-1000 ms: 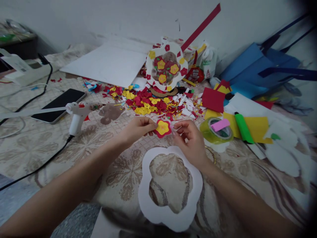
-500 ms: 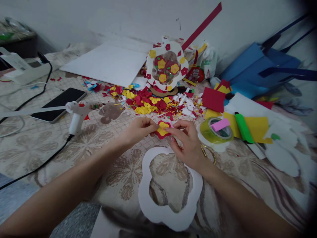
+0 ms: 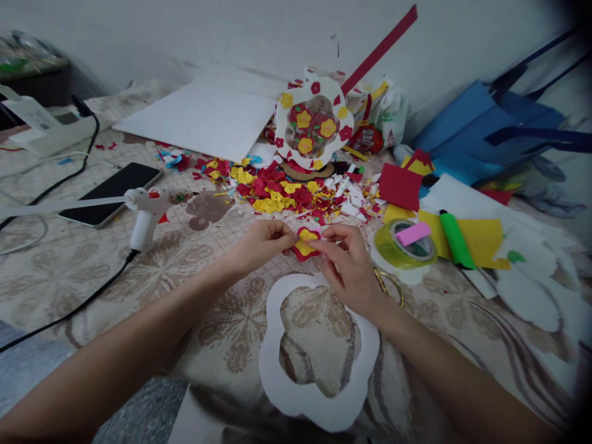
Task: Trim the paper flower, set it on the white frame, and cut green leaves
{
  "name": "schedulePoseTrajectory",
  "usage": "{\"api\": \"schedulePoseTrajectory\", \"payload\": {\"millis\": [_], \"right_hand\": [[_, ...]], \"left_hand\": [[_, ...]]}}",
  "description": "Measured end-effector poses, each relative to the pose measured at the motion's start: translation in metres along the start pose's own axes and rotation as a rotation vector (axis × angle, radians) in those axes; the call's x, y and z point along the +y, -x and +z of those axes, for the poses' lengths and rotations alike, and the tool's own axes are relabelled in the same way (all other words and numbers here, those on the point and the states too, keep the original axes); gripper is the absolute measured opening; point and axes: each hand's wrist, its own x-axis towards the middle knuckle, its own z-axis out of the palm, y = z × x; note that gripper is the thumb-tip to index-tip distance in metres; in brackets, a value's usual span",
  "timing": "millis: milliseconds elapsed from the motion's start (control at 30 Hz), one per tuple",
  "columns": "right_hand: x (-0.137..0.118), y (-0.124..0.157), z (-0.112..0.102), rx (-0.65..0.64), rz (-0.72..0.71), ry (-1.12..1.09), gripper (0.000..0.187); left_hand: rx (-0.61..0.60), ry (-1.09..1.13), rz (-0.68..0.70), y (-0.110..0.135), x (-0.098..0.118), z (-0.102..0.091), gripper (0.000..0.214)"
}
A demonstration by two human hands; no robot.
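A small paper flower [image 3: 304,251], yellow on a red backing, is held up between both hands. My left hand [image 3: 271,242] pinches its left edge between thumb and fingers. The fingers of my right hand [image 3: 349,265] are bent, with the index fingertip resting on the yellow centre; its thumb is partly hidden below. Just under the hands lies a white flower-shaped paper ring [image 3: 272,357] with an open middle. Beyond the hands spreads a pile of red, yellow and white paper cut-outs [image 3: 277,191].
A white glue gun [image 3: 144,219] and a phone [image 3: 111,196] lie on the left. To the right are green tape [image 3: 388,243], a green marker [image 3: 456,240] and coloured paper [image 3: 400,186]. Behind stand a decorated paper flower frame [image 3: 345,132] and a blue bag [image 3: 485,123].
Almost nothing differs. The hands keep their hold on the paper flower, and the view has shifted very slightly.
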Motion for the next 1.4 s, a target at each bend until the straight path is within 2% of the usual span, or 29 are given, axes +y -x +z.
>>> {"api": "schedulePoseTrajectory", "payload": {"millis": [400, 567, 1067, 1300, 1400], "right_hand": [[0.0043, 0.0006, -0.0004, 0.052, 0.020, 0.003, 0.037], [0.0035, -0.0003, 0.0003, 0.027, 0.011, -0.006, 0.043], [0.0020, -0.0020, -0.0010, 0.043, 0.032, -0.011, 0.039], [0.0018, -0.0024, 0.0003, -0.024, 0.023, -0.030, 0.044], [0.0013, -0.0025, -0.0004, -0.014, 0.034, -0.049, 0.046]], "left_hand": [[-0.010, -0.012, -0.012, -0.0009, -0.0003, 0.0006, 0.015], [-0.016, 0.004, -0.012, -0.0004, 0.0007, 0.0007, 0.015], [-0.026, -0.090, 0.052, -0.0022, -0.0038, -0.0006, 0.015], [-0.050, -0.124, 0.077, -0.0016, -0.0066, -0.0002, 0.017], [-0.049, -0.119, 0.073, -0.0020, -0.0074, -0.0001, 0.018]]}}
